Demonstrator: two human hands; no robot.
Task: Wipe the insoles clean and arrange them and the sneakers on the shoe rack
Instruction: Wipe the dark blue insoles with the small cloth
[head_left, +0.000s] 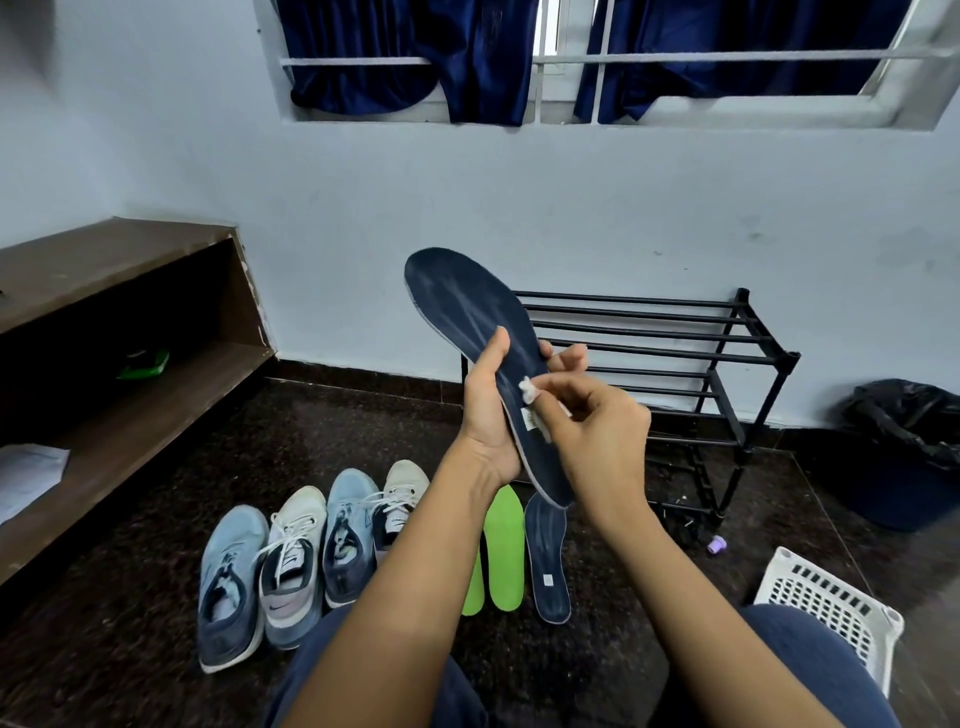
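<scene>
Two hands work one navy insole (467, 301): the left hand (488, 413) clasps its middle with thumb and fingers; the right hand (602, 441) pinches a small white wad (529, 389) against its face. Below the fingers lie green insoles (504, 545) and a second navy insole (545, 561), four sneakers (293, 566) left of them. Beyond the fingers stands the black shoe rack (675, 352).

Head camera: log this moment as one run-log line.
phase: wiping | left hand: holds navy insole | right hand: pinches white wipe against it | sneakers: on floor | green insoles: on floor | shoe rack: behind hands
</scene>
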